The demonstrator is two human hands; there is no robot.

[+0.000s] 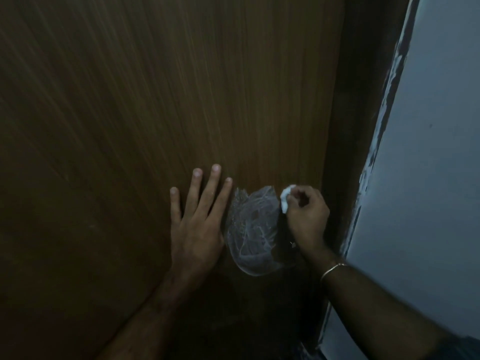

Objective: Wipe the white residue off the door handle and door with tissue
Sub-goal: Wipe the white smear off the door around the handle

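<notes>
The left hand [193, 222] lies flat on the door [155, 100], palm against the wood, its four fingers straight and spread, pointing up; the thumb is hidden behind the palm's edge. It holds nothing. Its forearm runs down toward the lower left.

The right hand [306, 216] is curled into a loose fist, knuckles toward the camera, with the forearm coming in from the lower right and a thin bangle [333, 268] round the wrist. The fingers and thumb pinch a small wad of white tissue [285, 198], which shows at the upper left edge of the fist, up against the door face.

Between the two hands, just left of the fist and just right of the flat hand's index finger, sits the handle [253, 229], a rounded shape wrapped in crinkled clear plastic with whitish streaks on it. The tissue is at the handle's upper right edge; whether it touches the plastic or only the door cannot be told in this dim light. The lower part of the fist overlaps the handle's right side.

Right of the fist runs the dark door frame [363, 126], and beyond it a pale wall [428, 178].
</notes>
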